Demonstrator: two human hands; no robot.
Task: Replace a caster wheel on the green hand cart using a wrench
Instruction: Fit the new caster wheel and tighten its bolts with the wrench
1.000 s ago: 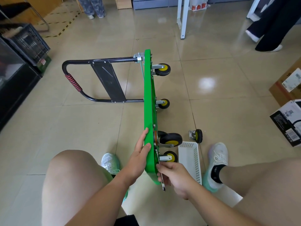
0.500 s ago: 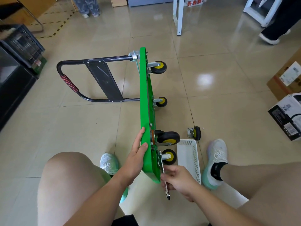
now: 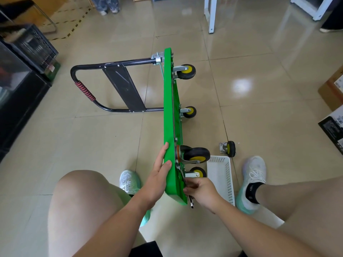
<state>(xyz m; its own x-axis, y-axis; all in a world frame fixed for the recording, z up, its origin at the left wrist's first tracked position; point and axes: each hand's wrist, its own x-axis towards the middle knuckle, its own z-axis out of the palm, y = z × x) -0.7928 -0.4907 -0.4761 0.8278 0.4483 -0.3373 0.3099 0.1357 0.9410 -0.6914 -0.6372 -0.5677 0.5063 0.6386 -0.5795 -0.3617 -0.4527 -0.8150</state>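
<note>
Cart [image 3: 168,127] stands on its long edge at frame centre, casters facing right, handle [image 3: 118,64] reaching left. Bare tiles [image 3: 278,127] lie open at centre right; a basket [image 3: 220,182] sits just beside the nearest caster [image 3: 197,173], a loose caster [image 3: 229,148] beyond it. Left hand [image 3: 157,176], fingers straight, presses the cart's top face; right hand [image 3: 203,191] grips a wrench [image 3: 191,202] at the nearest caster

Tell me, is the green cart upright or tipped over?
Tipped on its side: the green cart stands on edge, its casters sticking out sideways.
</note>
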